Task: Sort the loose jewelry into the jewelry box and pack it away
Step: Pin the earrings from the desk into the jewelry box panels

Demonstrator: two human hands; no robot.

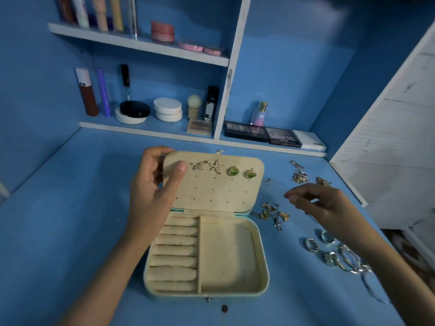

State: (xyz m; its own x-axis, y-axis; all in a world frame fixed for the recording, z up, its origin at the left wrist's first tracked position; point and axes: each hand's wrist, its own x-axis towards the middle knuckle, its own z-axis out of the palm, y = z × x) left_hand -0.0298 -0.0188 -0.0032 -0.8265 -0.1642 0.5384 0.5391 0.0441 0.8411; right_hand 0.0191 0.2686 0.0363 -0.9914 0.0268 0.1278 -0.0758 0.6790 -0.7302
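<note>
Nearest to us, a small dark round piece (224,308) is lying on the blue table (70,231), just in front of the jewelry box (264,267) and well below both hands. The box is standing open between our two forearms. In its base, the ring rolls (175,250) are lying just right of our left wrist, and the plain compartment (228,255) is on the side toward our right hand. Beside and under our right forearm, a group of silver rings (334,255) is lying on the table, apart from the box.

We are gripping the upper left corner of the lid (216,191) with our left hand (153,191). The thumb (175,178) is pressing on the inner face and the other fingers are curling behind the edge. The lid is standing up, tilted back. Just right of the thumb tip, two starfish earrings (199,165) and then two green earrings (233,171) are sitting in one row.

Our right hand (324,205) is hovering over the table, right of the lid, not touching the box. Its fingers are bent with the tips close together, but we cannot tell if they are pinching something. Below and left of these fingertips, a heap of gold pieces (270,212) is lying beside the hinge corner. Just beyond the hand, a second tangle of jewelry (300,175) is lying.

Farthest, beyond both hands, a shelf (150,130) is carrying cosmetics, with dark palettes (261,134) and a perfume bottle (259,114).
</note>
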